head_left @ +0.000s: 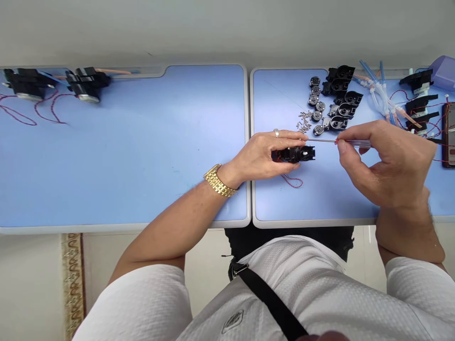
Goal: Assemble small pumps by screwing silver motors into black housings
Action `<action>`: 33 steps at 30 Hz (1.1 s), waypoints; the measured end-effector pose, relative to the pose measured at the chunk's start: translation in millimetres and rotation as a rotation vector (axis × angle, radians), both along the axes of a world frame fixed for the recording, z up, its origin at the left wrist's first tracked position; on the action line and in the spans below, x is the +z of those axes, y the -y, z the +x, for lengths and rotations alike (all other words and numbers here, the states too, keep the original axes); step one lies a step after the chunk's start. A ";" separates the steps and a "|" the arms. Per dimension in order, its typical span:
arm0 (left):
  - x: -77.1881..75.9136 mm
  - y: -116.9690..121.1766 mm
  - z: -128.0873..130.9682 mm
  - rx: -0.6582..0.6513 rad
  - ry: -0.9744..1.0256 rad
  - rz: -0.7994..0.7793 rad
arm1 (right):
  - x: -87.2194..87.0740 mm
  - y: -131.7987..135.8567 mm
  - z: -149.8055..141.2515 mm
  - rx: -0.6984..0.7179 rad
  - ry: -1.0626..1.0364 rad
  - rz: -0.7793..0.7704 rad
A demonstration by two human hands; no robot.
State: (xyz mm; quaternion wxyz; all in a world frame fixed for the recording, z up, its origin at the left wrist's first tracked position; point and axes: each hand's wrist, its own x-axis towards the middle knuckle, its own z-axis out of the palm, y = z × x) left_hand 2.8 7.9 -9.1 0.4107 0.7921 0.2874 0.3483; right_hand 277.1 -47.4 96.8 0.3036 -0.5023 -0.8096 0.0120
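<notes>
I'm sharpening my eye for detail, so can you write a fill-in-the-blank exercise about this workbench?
1. The left hand holds a black plastic part with a ___ piece at its end.
2. The right hand holds a screwdriver whose tip points toward the ___ hand.
3. A loop of ___ wire lies on the blue table near the part.
4. A ___ watch sits on the left wrist.

Missing words: white; left; red; gold.

Two black plastic assemblies [87,84] sat at far end of blue left bench [124,189], beside thin red wire [51,111]; clear-and-blue tubing [378,90] and lilac plastic box [442,73] lay on blue right bench [284,208].
</notes>
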 end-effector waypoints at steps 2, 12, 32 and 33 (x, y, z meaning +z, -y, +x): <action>-0.3 0.0 0.1 -0.005 0.000 -0.003 | 0.6 0.1 -0.3 0.009 -0.007 -0.010; 0.6 -0.3 -0.3 -0.016 0.008 -0.002 | 0.9 0.2 -0.6 0.062 -0.021 0.034; -0.5 -0.1 -0.3 -0.014 0.009 -0.007 | 0.1 -0.9 -0.7 0.072 -0.060 0.062; -0.4 -0.1 -0.3 -0.016 0.016 -0.003 | -0.1 -0.8 -0.6 0.072 -0.053 0.054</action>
